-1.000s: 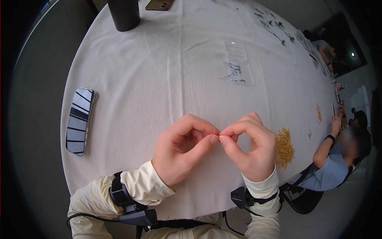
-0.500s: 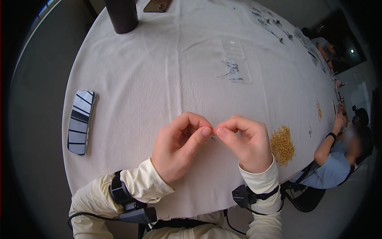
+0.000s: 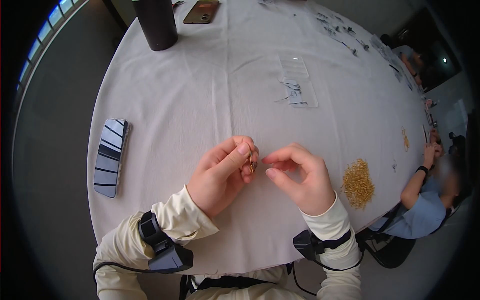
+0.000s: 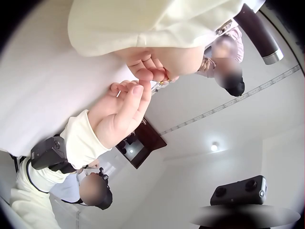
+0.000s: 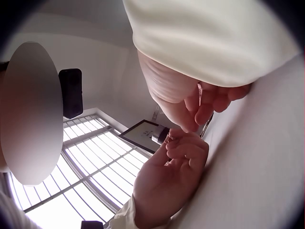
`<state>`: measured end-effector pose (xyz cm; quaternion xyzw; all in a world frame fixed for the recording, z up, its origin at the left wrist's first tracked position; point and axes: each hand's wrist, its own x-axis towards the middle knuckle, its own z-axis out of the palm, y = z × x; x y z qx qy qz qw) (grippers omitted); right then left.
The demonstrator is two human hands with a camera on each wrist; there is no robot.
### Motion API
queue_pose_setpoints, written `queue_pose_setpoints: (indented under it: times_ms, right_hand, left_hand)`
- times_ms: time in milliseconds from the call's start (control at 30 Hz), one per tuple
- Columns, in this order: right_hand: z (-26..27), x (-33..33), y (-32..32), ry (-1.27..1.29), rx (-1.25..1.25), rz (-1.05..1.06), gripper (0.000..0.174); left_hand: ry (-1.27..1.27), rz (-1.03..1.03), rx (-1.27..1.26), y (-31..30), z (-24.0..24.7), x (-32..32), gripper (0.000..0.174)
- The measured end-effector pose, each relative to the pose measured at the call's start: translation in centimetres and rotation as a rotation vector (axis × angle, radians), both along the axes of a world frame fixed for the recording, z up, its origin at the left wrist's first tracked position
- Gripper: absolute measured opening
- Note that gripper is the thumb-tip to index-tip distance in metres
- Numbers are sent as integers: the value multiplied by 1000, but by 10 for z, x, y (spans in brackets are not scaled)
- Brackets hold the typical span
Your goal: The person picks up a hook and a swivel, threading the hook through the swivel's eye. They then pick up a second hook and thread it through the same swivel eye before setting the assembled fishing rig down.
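In the head view my left hand (image 3: 222, 170) pinches a thin gold-coloured piece (image 3: 251, 162) between thumb and forefinger, and it hangs down along the curled fingers with small dark bits beside it. Its exact kind is too small to tell. My right hand (image 3: 307, 177) is just to the right, thumb and forefinger apart with nothing visible between them. The left wrist view shows the right hand (image 4: 121, 114) with its fingertips close to the left hand's. A heap of small gold-coloured pieces (image 3: 358, 184) lies right of the right hand.
A clear plastic case (image 3: 312, 95) with dark thin wire-like pieces lies ahead on the white cloth. A phone (image 3: 110, 157) is at the left, another phone (image 3: 201, 11) and a dark cup (image 3: 156, 27) at the far side. Another person (image 3: 420, 200) sits at the right.
The fingertips of both hands were together and are now apart. My left hand has turned and moved slightly left, bringing the gold-coloured piece into view. The right hand's thumb and forefinger have spread.
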<state>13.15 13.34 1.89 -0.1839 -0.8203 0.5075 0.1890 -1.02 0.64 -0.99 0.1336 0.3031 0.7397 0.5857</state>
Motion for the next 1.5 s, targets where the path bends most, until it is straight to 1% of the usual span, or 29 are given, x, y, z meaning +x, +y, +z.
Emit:
queue_pose_setpoints:
  times_ms: [133,233,300,433,567,633,700,900,1100,1500]
  right_hand:
    - [-4,-2,-2,12,1,24,14]
    - [-5,-3,-5,30,5,23,17]
    - [-1,-5,-9,41,70,-16,20]
    - [-2,-7,-11,62,119,-24,22]
    - [-6,-7,-12,93,56,-46,17]
    - [-8,-7,-13,99,35,-53,15]
    - [-9,-8,-14,108,3,-73,11]
    - [-10,-8,-16,105,-39,-87,8]
    - [-9,-6,-16,104,-85,-75,8]
    - [-9,-9,-16,91,-60,-92,9]
  left_hand:
    - [-101,-39,54,0,-1,-2,11]
    - [-125,-48,61,-1,-1,-2,11]
    - [-123,-49,61,-1,-2,-2,11]
    - [-135,-49,63,-1,-1,-2,11]
    - [-139,-46,57,-1,0,-1,10]
    - [-162,-37,48,-1,1,-1,17]
    - [-159,-40,54,-1,0,-1,17]
    - [-148,-40,56,-2,2,1,17]
    - [-144,-34,56,-2,2,0,16]
    - [-95,-30,76,-1,-3,1,14]
